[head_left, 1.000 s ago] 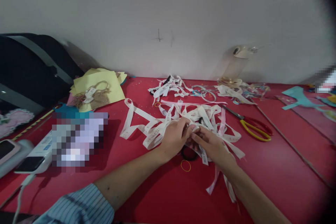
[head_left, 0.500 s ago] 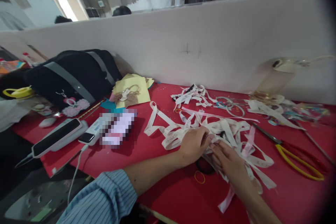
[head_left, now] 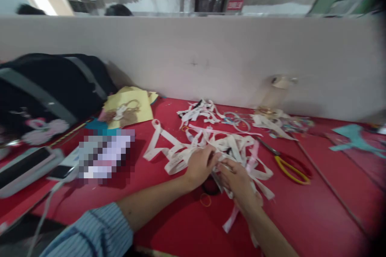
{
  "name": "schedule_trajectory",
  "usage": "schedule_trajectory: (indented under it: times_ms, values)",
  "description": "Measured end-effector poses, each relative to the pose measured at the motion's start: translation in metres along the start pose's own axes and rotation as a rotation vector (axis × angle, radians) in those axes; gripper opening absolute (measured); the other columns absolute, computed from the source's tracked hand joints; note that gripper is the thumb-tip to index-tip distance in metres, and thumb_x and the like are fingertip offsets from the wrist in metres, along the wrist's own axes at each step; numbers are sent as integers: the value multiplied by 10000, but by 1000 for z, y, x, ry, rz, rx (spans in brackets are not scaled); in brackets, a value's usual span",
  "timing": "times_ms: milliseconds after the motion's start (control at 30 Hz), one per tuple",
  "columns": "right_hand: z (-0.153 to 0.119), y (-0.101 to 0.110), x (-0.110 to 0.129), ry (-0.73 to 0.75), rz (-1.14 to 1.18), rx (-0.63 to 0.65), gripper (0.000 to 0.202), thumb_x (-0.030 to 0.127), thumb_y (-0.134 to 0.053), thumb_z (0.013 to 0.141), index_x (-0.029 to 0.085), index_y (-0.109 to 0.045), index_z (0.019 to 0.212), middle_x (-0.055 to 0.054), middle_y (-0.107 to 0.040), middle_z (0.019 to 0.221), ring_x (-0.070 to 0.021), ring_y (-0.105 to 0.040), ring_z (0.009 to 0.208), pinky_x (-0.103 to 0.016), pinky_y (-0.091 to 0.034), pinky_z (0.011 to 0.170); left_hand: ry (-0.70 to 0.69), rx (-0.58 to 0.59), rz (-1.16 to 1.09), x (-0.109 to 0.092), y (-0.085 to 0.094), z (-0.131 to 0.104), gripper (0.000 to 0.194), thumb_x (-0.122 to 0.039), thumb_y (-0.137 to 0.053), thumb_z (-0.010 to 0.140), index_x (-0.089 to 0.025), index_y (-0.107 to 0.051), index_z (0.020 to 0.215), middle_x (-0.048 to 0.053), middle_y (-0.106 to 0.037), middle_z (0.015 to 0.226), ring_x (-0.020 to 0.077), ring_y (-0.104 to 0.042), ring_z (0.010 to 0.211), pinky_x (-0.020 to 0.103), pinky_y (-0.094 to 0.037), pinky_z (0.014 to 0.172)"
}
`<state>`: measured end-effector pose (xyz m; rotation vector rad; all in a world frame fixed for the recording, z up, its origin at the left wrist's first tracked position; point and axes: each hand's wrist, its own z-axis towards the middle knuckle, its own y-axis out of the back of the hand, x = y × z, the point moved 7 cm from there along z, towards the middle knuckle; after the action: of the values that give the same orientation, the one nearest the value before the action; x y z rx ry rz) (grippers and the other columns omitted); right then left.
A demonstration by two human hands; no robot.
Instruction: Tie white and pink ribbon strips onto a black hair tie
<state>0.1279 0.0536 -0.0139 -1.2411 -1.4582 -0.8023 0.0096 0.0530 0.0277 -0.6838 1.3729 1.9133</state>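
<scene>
A tangled heap of white ribbon (head_left: 177,156) with faint print lies on the red table. Over its near side my left hand (head_left: 200,166) is closed, its fingertips pinching ribbon and mostly hidden behind the hand. My right hand (head_left: 238,178) meets it there, fingers curled and pressed together on the same ribbon. Strips hang below the right hand, ending in a pale pink ribbon end (head_left: 230,221). Just under the hands are a black hair tie (head_left: 210,186) and a yellow rubber band (head_left: 205,199).
Scissors (head_left: 291,168) with red and yellow handles lie right of the heap. Behind it is a smaller pile of ribbon scraps (head_left: 200,112). Yellow paper (head_left: 141,108), a dark bag (head_left: 60,84) and a phone-like device (head_left: 25,166) are on the left. A pale partition (head_left: 169,56) closes off the back.
My view has swung to the right, so everything sits further left and a teal piece shows at the right. Both hands stay together on the ribbon with little visible change.
</scene>
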Motion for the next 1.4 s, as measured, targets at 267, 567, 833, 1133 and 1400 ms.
schedule_trajectory:
  times_ms: [267, 567, 833, 1133, 1400]
  values:
    - [5, 6, 9, 198, -124, -99, 252, 427, -677, 728, 183, -669, 791, 52, -452, 463, -66, -325, 395, -201, -219, 381, 4, -16, -118, 8, -3, 2, 221, -412, -429, 921, -210, -505, 873, -18, -581, 728, 139, -519, 692, 259, -392, 686]
    - [3, 6, 24, 342, -324, -151, 237, 419, -628, 787, 188, -679, 796, -6, -643, 732, -140, -547, 632, -232, -423, 559, 36, 6, -218, 12, -5, 5, 248, -443, -428, 919, -211, -503, 872, -31, -550, 714, 125, -512, 663, 250, -374, 651]
    - [-4, -5, 30, 413, -407, -133, 173, 340, -543, 857, 190, -628, 856, -2, -641, 794, -157, -573, 744, -248, -455, 687, 40, 13, -185, 14, -5, 6, 260, -460, -429, 914, -213, -497, 869, -35, -538, 697, 125, -499, 648, 251, -370, 645]
    - [-2, -1, 26, 404, -375, -199, 212, 391, -589, 825, 195, -662, 863, -5, -656, 818, -173, -588, 786, -263, -450, 723, 47, -1, -240, 11, -2, 6, 249, -434, -416, 925, -209, -489, 846, -30, -537, 713, 126, -513, 671, 255, -376, 657]
    - [-2, -2, 24, 361, -355, -150, 212, 381, -583, 828, 179, -642, 847, -7, -648, 797, -152, -580, 727, -238, -451, 659, 46, 24, -255, 13, -6, 6, 251, -450, -422, 917, -215, -492, 861, -30, -539, 695, 131, -510, 646, 250, -381, 636]
